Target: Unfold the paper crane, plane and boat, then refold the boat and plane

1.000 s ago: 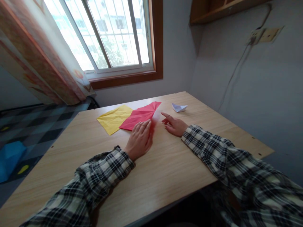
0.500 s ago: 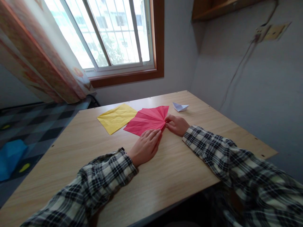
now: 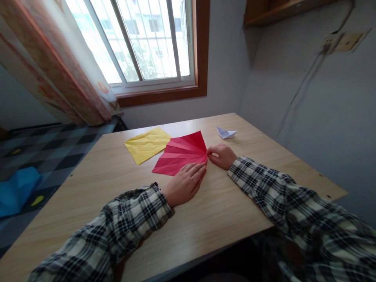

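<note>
A creased sheet of red paper (image 3: 183, 150) lies on the wooden table, its folds fanning out from the right-hand corner. My right hand (image 3: 221, 156) pinches that corner between thumb and fingers. Flat along the near edge of the red paper rests my left hand (image 3: 188, 180), fingers stretched out and side by side, covering part of that edge. Beyond to the left, a creased sheet of yellow paper (image 3: 147, 145) touches or slightly underlies the red one. A small white paper boat (image 3: 226, 133) stands past my right hand.
The wooden table (image 3: 229, 207) reaches toward the wall under a barred window (image 3: 152, 43). Left of it, a blue folded paper (image 3: 19, 190) lies on a checked cloth (image 3: 67, 143). A cable (image 3: 302, 86) hangs from a wall socket at right.
The red paper has turned slightly, its far edge drawn in and its near left corner lower. My left hand has slid a little right and nearer. The view has shifted slightly.
</note>
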`<state>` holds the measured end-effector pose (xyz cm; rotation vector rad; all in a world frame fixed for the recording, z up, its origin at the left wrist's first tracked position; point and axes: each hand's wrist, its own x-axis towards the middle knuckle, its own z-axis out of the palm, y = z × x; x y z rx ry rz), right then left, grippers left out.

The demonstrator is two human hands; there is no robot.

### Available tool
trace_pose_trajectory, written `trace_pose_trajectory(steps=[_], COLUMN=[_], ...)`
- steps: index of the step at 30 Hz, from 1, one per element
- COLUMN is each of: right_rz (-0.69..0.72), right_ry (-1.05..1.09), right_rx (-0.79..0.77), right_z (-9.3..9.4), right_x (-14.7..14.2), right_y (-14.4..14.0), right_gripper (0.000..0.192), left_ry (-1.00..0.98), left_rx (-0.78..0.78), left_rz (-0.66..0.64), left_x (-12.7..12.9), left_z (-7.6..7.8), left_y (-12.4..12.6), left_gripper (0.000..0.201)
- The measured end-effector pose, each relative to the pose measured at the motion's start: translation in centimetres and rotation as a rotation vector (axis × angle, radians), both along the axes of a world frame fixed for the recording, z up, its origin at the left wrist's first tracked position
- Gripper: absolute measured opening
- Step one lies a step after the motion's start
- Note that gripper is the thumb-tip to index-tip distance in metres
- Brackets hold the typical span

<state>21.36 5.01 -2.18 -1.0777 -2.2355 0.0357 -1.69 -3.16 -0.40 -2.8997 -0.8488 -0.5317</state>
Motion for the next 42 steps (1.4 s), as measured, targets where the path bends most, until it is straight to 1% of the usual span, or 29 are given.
trace_pose_trajectory(steps=[5, 9, 12, 15, 18, 21, 24, 28, 33, 38, 42], right_rz=[-0.025, -0.020, 0.000, -0.011, 0.012, 0.065, 0.098, 0.155, 0.207, 0.239, 0.297], right_ry=[0.026, 0.110, 0.154, 0.175, 0.255, 0.361, 0.385, 0.399, 0.480, 0.601, 0.765], right_rx=[-0.021, -0.084, -0.155, -0.215, -0.291, -0.382, -0.422, -0.503, -0.633, -0.708, -0.830], right_z=[-0.1, -0.2, -0.2, -0.3, -0.8, -1.5, -2.1, -2.0, -1.5, -1.6, -1.4], right_x=[0.1, 0.5, 0.9, 1.4, 1.8, 2.1, 2.4, 2.9, 3.3, 3.1, 3.0], right_y=[0.1, 0.3, 0.7, 1.1, 1.6, 2.1, 2.4, 2.6, 2.6, 2.6, 2.4], right_gripper=[0.011, 0.012, 0.012, 0.012, 0.011, 0.011, 0.013, 0.022, 0.031, 0.034, 0.040], left_ry=[-0.014, -0.051, -0.117, -0.104, -0.057, -0.047, -0.075, -0.162, -0.243, -0.306, -0.323], left_rx=[0.030, 0.104, 0.121, 0.101, 0.096, 0.094, 0.078, 0.020, -0.064, -0.076, -0.101], left_rz=[-0.056, -0.108, -0.117, -0.130, -0.039, 0.053, 0.105, 0.124, 0.070, 0.109, 0.213], left_x=[-0.3, -1.5, -3.3, -5.7, -7.8, -9.1, -9.7, -9.8, -9.9, -10.0, -9.9], left_z=[0.4, 0.8, 1.2, 1.3, 1.1, 0.7, 0.4, 0.6, 0.9, 0.6, 0.2], left_y=[-0.1, 0.8, 2.1, 3.4, 3.9, 3.9, 4.0, 4.4, 4.9, 4.9, 5.1], left_gripper=[0.045, 0.044, 0.049, 0.061, 0.074, 0.066, 0.058, 0.046, 0.027, 0.026, 0.032])
